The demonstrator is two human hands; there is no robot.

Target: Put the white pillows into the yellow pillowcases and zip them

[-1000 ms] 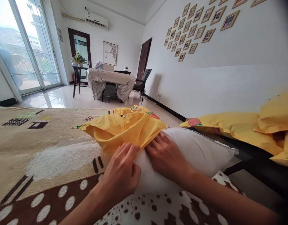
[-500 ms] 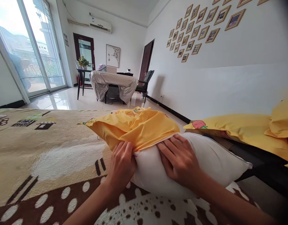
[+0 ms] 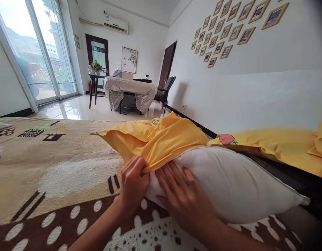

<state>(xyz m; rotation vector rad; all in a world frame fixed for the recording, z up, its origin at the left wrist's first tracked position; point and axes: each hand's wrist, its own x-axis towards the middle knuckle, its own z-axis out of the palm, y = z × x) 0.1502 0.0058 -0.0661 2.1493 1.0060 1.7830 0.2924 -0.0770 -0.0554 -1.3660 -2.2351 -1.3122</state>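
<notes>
A yellow pillowcase (image 3: 161, 139) lies bunched over the left end of a white pillow (image 3: 236, 184), whose right part is bare. My left hand (image 3: 134, 179) is closed on the edge of the pillowcase opening, at the pillow's near left corner. Beside it, my right hand (image 3: 180, 190) lies on the white pillow with its fingers stretched out and their tips at or just under the pillowcase edge. The far inside of the pillowcase is hidden.
Beneath the pillow spreads a patterned beige and brown blanket (image 3: 79, 146). To the right lies another yellow pillow (image 3: 276, 143) with a strawberry print. Farther off stand a covered table (image 3: 132, 87), a black chair (image 3: 166, 91) and a potted plant (image 3: 96, 66).
My right hand has slid left and down along the pillow, closer to my left hand. More of the white pillow shows on the right. My left hand keeps its hold on the pillowcase.
</notes>
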